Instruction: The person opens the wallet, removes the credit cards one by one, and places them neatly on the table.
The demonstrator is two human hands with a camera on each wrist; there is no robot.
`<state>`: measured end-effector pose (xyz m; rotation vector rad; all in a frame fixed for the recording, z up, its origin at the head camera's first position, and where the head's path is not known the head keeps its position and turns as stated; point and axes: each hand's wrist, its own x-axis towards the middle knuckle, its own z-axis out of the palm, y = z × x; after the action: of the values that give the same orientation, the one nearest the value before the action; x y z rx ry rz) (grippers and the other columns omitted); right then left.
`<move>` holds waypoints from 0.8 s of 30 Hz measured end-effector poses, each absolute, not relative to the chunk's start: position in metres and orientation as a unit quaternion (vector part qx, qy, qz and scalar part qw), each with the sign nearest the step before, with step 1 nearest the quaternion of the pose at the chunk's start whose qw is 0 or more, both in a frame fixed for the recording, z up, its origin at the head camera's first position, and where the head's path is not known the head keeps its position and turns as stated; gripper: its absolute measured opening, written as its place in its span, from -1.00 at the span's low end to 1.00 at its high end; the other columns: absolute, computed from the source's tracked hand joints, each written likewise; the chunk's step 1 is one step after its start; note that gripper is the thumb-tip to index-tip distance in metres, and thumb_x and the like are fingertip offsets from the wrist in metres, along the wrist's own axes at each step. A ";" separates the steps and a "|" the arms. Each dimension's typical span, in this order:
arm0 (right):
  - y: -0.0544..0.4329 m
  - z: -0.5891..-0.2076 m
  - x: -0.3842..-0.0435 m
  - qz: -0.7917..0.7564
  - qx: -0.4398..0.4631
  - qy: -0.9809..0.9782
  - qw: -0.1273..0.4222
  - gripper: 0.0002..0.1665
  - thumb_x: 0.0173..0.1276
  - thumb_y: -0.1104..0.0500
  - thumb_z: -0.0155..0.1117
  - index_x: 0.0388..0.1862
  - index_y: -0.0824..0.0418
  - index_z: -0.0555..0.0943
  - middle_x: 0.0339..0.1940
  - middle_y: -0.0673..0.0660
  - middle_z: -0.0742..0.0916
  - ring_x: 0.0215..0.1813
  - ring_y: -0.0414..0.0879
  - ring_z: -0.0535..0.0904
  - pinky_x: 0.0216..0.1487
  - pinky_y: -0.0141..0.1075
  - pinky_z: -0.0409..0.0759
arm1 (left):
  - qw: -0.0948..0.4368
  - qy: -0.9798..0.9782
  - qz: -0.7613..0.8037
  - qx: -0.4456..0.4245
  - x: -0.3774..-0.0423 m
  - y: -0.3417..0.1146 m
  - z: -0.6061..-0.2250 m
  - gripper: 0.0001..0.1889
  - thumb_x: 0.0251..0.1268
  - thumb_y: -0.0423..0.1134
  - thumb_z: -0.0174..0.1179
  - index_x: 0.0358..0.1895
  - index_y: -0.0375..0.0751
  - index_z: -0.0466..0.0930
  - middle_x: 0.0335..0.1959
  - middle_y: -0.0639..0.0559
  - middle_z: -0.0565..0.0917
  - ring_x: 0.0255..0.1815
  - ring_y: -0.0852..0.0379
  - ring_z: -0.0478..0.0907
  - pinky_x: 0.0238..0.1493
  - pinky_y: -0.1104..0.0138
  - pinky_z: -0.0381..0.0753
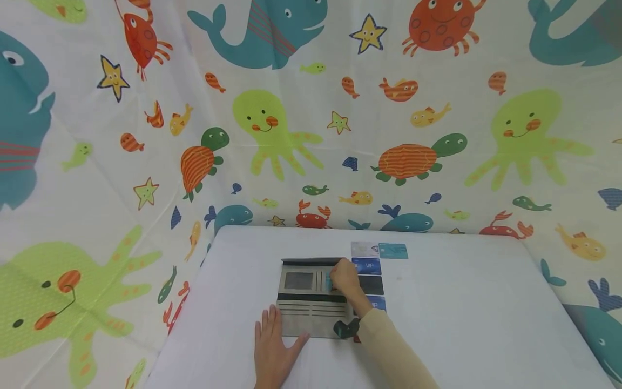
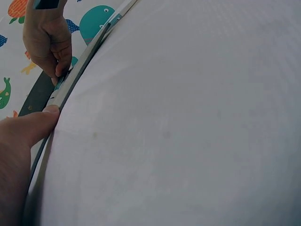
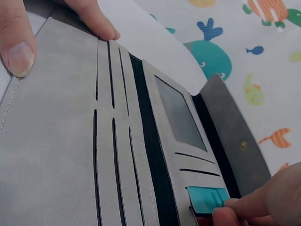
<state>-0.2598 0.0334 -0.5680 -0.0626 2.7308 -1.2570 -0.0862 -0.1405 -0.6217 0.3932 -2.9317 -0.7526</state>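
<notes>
I have a big grey leather-like wallet (image 1: 311,322) lying wide open on the white table (image 1: 461,302) in front of me. My right hand (image 1: 346,278) pinches a small, flat teal card (image 3: 204,199) between thumb and finger. The card is at a slot in the far half of the wallet, near its right end. I can't tell how deep it sits. My left hand (image 1: 274,348) is spread at the wallet's near left corner, with the thumb on the edge.

A see-through window (image 3: 181,113) is in the far half too, left of the teal card. At the far edge, a grey flap (image 3: 225,122) with a gold-coloured button (image 3: 243,145) tilts up. Just right of the wallet are a shiny blue VIP card (image 1: 366,265) and a plain black card (image 1: 371,284).
</notes>
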 end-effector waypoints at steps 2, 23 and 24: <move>0.035 -0.566 -0.259 -0.419 -0.017 0.905 0.072 -0.46 0.12 0.47 0.11 -0.92 0.07 0.25 -0.92 -0.09 0.39 -0.83 -0.26 0.31 -0.79 -0.49 0.20 | 0.045 -0.960 -0.246 0.129 -0.086 -0.140 -0.621 0.15 0.02 0.43 0.30 0.51 -0.38 0.21 0.58 -0.26 0.21 0.62 -0.25 0.08 0.60 -0.15 -0.05; 0.043 -0.563 -0.252 -0.391 -0.001 0.915 0.096 -0.81 0.22 0.27 0.38 -0.48 0.35 0.57 -0.62 0.06 0.58 -0.55 -0.14 0.45 -0.55 -0.36 0.42 | 0.051 -0.961 -0.239 0.130 -0.087 -0.141 -0.621 0.12 0.01 0.42 0.30 0.50 -0.34 0.24 0.58 -0.21 0.22 0.63 -0.23 0.08 0.60 -0.15 -0.03; 0.042 -0.563 -0.252 -0.390 0.002 0.915 0.102 -0.76 0.21 0.23 0.43 -0.34 0.39 0.59 -0.50 0.12 0.63 -0.45 -0.09 0.51 -0.45 -0.30 0.52 | 0.052 -0.961 -0.240 0.130 -0.087 -0.141 -0.621 0.12 0.01 0.42 0.30 0.50 -0.34 0.25 0.58 -0.21 0.22 0.63 -0.23 0.08 0.60 -0.15 -0.03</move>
<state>-0.2517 0.0422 -0.5628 0.0061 2.7027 -1.1514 -0.0871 -0.1411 -0.6212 0.3943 -2.9230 -0.7298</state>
